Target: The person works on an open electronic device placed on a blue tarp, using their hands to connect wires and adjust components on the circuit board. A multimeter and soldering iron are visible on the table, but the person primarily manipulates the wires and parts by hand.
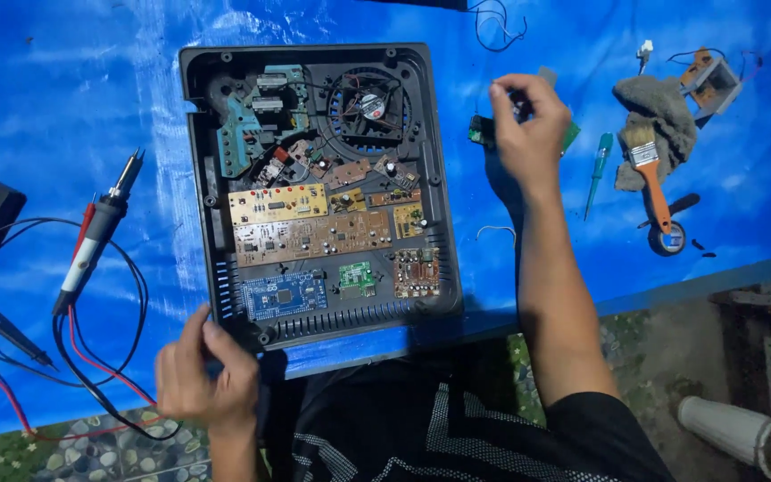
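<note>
On blue tarp, left hand [205,375] grips open casing [198,134] corner.

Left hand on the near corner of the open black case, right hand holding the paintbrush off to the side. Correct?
Partly. In the head view the left hand is at the black case corner, but the right hand holds a small green board. The paintbrush lies untouched on the blue sheet.

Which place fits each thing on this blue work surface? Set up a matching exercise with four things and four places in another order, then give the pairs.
Things:
1. paintbrush
2. soldering iron
3. cooling fan
4. small green board

Places:
A. inside the black casing
B. left of the casing
C. in the right hand
D. far right, beside a grey rag

Pairs: 1-D, 2-B, 3-A, 4-C
</note>
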